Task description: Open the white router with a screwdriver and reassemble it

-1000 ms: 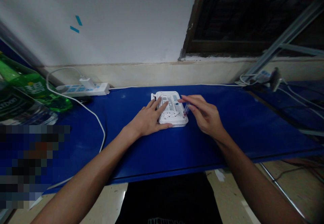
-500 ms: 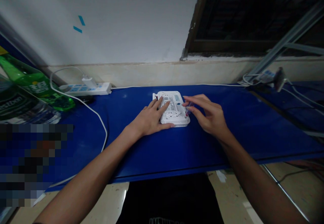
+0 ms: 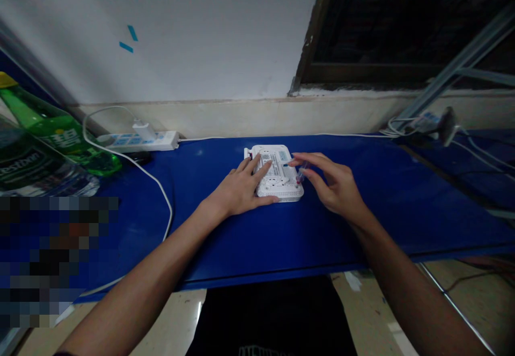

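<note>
right hand pinching a small clear tool, left hand spread on a white box

my right thumb and fingertips are drawn nearly together around the tool; my fingers cover part of it, and its reddish lower end meets the box's near right corner, too small for me to make out exactly. my left fingers are fanned flat over the box's left side, gripping nothing, with the thumb along its near edge. they hide part of the printed label, whose text i can't read.

the box lies on the blue table, its perforated face up. farther left, a white cable loops from the power strip; beside that is a black object i can't identify. a green bottle partly overlaps the strip, and a second bottle is cut off by the left edge. pixel blocks mask the area below. at far right, a dark object is blurred among cords.
</note>
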`<state>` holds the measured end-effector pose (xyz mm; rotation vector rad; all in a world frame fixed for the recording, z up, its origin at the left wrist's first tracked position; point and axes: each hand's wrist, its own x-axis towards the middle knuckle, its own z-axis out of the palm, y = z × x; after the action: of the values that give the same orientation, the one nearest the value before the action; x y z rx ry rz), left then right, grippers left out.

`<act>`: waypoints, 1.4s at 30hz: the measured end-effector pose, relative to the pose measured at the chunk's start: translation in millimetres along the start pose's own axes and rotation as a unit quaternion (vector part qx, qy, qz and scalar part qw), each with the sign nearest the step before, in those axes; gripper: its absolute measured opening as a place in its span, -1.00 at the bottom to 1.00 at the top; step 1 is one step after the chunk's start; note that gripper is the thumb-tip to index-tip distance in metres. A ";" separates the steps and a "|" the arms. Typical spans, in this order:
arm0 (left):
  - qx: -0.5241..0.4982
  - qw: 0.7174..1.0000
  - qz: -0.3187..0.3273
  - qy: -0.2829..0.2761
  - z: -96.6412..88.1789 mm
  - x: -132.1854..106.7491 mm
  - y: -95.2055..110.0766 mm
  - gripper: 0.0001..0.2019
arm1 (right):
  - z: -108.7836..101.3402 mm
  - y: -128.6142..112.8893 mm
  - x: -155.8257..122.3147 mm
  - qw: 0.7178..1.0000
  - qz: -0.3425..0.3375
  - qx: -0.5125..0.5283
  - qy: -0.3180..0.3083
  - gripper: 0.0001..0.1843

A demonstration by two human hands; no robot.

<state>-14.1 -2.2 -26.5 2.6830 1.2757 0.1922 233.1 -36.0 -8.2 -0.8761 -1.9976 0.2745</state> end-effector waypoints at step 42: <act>-0.002 1.000 0.000 -0.002 0.3 0.5 -0.4 -0.01 | 8.2 -5.0 -3.5 0.988 0.016 -0.145 0.056 -0.51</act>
<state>-14.1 -1.6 -26.9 2.6785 1.2734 0.1887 225.2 -40.8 -12.7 -1.0811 -1.9491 -0.0500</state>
